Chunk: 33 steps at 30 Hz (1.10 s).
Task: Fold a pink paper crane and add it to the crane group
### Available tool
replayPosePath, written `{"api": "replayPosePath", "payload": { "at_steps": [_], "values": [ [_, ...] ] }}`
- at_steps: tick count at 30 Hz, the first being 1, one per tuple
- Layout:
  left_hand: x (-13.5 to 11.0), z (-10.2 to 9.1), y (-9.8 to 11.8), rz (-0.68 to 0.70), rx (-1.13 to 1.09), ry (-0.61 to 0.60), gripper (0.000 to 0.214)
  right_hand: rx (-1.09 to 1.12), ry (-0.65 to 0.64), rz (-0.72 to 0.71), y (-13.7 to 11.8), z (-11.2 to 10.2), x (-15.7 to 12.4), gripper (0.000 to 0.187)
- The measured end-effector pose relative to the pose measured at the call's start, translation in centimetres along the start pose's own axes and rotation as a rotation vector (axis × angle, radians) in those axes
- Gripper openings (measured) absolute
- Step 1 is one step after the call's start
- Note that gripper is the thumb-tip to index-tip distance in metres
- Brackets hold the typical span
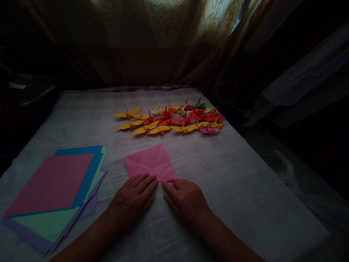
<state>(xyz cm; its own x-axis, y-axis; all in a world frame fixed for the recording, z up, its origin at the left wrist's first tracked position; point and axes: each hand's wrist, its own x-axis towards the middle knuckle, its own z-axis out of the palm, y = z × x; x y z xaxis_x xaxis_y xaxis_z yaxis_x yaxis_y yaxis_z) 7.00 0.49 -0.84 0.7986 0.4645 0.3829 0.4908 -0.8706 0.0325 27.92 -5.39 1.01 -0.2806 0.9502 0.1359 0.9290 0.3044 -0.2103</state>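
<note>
A pink square of origami paper (152,160) with crease lines lies flat on the cloth in front of me. My left hand (133,196) rests palm down on its near left edge, fingers stretched out flat. At the near right edge, my right hand (187,200) touches the paper with its fingertips, the fingers extended and lying low. The tips of both hands come close together at the near edge, where they cover part of it. Neither hand has the paper lifted.
Several folded paper cranes (169,120) in yellow, red, white, green and pink stand in rows farther back. To the left lies a fanned stack of coloured paper sheets (54,182), pink on top. A pale checked tablecloth (231,193) covers the table; a curtain (152,47) hangs behind.
</note>
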Motion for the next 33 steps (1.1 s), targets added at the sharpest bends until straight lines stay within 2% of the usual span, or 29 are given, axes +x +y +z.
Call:
{"api": "replayPosePath", "payload": {
  "at_steps": [6,11,18,22,27,33],
  "values": [
    [0.2,-0.2,0.0,0.02,0.014,-0.006,0.036,-0.068,-0.002,0.016,0.6,-0.1,-0.7,0.024],
    [0.3,-0.4,0.1,0.036,0.016,-0.017,0.036,-0.137,0.001,0.049,2.1,-0.8,-2.0,0.027],
    [0.2,-0.1,-0.1,0.043,0.022,0.005,0.035,-0.131,0.083,0.071,3.8,-0.7,-3.5,0.031],
    [0.3,-0.2,-0.1,0.05,0.028,0.006,0.035,-0.077,0.129,0.031,3.3,-0.5,-3.4,0.033],
    [0.4,-0.3,0.0,0.058,0.042,0.014,0.036,-0.066,0.025,-0.002,1.9,-0.8,-2.1,0.031],
    [0.4,-0.3,0.0,0.052,0.03,0.024,0.037,-0.095,-0.01,0.029,1.9,-0.7,-1.4,0.031]
  ]
}}
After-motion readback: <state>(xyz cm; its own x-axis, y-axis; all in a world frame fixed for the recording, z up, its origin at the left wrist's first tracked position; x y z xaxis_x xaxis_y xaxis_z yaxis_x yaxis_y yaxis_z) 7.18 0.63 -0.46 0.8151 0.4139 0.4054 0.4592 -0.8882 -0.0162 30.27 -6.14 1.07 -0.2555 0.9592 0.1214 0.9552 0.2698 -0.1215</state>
